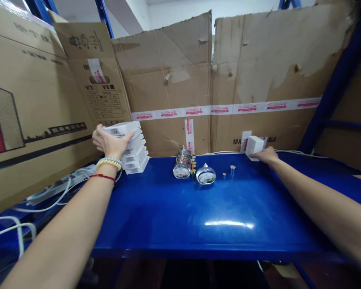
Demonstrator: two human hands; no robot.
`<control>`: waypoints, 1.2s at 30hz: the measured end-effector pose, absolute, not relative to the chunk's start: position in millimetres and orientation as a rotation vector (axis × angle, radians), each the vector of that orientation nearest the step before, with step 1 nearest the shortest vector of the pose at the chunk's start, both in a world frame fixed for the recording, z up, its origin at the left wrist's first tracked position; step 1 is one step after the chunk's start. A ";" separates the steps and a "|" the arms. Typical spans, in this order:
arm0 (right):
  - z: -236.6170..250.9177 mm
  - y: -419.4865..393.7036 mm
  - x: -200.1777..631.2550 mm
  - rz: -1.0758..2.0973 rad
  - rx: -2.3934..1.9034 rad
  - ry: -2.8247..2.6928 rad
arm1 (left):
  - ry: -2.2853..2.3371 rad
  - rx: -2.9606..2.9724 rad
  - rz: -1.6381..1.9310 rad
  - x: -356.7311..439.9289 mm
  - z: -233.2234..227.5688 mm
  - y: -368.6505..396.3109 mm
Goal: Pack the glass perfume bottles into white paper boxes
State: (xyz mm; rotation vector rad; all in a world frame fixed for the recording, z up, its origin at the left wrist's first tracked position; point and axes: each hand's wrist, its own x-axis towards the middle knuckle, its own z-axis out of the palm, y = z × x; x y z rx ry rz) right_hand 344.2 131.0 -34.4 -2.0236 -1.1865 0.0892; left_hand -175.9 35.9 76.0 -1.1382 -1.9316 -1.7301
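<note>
At the left, my left hand [110, 142] wraps around the top of a stack of flat white boxes [135, 160] with barcode labels. Its thumb lies along the near side of the upper box [123, 127]. Far to the right, my right hand [264, 155] grips a small white box [254, 147] upright at the back of the shelf. Between the hands stand a row of clear glass perfume bottles [182, 165] and a single round perfume bottle [206, 175]. Small gold caps [193, 166] line up beside the row, with a silver cap [232, 169] and a tiny metal piece [224, 175] farther right.
The blue metal shelf [174, 216] is backed by taped cardboard sheets [174, 80]. A large printed carton [33, 100] walls the left side. A power strip [60, 186] and white cables [18, 222] lie at lower left. A blue post [333, 84] rises at right.
</note>
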 end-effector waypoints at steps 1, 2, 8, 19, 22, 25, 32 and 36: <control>-31.1 127.6 341.9 0.124 -2.068 -1.150 | -1.948 -1.159 -1.706 -174.5 80.6 38.1; -27.5 123.5 338.8 0.148 -2.098 -1.118 | -1.964 -1.165 -1.682 -172.8 85.3 40.6; -3.6 88.5 302.6 0.081 -2.015 -1.073 | -2.053 -1.052 -1.570 -167.4 106.8 50.1; 18.7 47.7 209.5 0.236 -1.547 -1.146 | -1.689 -1.113 -1.943 -151.0 101.5 31.9; 7.5 41.7 192.0 0.181 -1.323 -1.236 | -1.419 -1.401 -2.234 -115.0 79.4 23.5; -5.2 36.0 185.0 0.229 -1.122 -1.368 | -1.386 -1.689 -2.744 -74.7 58.2 15.9; -9.2 23.9 181.8 0.622 -0.727 -1.488 | -1.959 -2.440 -3.031 -24.4 38.6 6.2; -4.1 20.8 174.8 0.882 -0.562 -1.399 | -2.070 -2.719 -2.752 -22.6 26.9 5.9</control>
